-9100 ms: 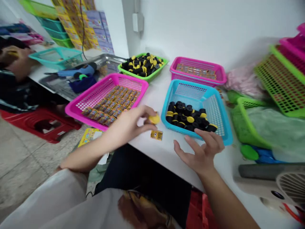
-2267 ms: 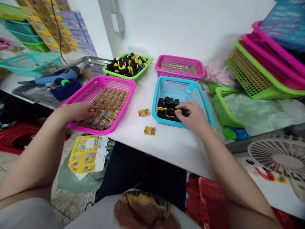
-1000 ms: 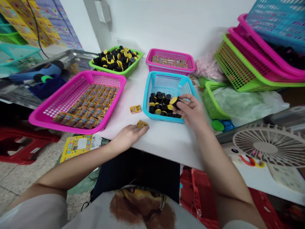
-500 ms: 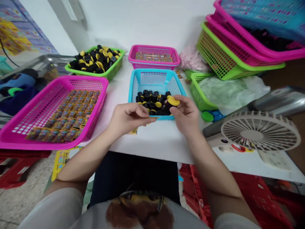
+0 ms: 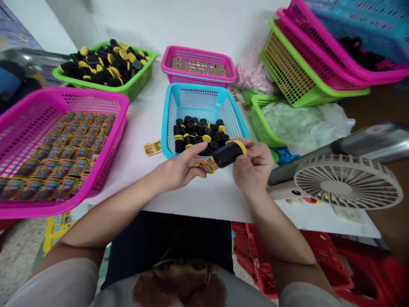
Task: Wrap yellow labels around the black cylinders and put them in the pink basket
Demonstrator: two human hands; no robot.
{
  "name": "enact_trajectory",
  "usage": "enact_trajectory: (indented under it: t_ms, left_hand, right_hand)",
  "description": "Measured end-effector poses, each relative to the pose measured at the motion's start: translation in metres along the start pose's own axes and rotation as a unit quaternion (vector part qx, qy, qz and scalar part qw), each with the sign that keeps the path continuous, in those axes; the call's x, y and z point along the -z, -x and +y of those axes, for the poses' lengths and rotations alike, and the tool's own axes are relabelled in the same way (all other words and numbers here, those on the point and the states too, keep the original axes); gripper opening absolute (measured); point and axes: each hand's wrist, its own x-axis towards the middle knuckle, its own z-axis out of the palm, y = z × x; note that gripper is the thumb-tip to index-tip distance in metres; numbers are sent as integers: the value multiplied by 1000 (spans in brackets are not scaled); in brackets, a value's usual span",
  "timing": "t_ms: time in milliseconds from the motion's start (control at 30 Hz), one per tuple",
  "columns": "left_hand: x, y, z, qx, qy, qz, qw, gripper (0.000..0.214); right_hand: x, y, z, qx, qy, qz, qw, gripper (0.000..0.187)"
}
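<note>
White tabletop (image 5: pixel 198 202) runs as a strip of room between the blue basket (image 5: pixel 198 104) and its near edge. Above it, the left hand (image 5: pixel 179 170) pinches a yellow packet (image 5: pixel 209 165); the right hand (image 5: pixel 254 167) grips a black cylinder (image 5: pixel 227 154) near its yellow end, tipped sideways against or just beside the packet. Half a second ago, they were apart.

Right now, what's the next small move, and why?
Likely, align the yellow packet with the black end of the yellow-capped cylinder: the left hand grips the packet, the right hand holds the cylinder with that end toward it. Whether they touch is unclear.
</note>
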Motion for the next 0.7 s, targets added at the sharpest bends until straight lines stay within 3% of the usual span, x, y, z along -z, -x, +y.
enact_trajectory:
  t_ms: [133, 233, 367, 533, 700]
  left_hand:
    - [1, -5, 0, 16, -36, 29, 999, 67]
    - [2, -2, -4, 23, -58, 48, 997, 71]
    - [2, 1, -16, -59, -86, 90, 990, 72]
    - [2, -6, -25, -210, -79, 128, 966, 81]
    - [6, -9, -14, -213, -59, 111, 969, 99]
  right_hand:
    - [1, 0, -6, 28, -16, -26, 999, 39]
    - [2, -4, -7, 9, -48, -44, 998, 37]
    - [4, -8, -4, -12, -59, -60, 996, 38]
    - [10, -11, -2, 69, -85, -112, 988, 25]
    - [15, -12, -7, 90, -81, -202, 972, 36]
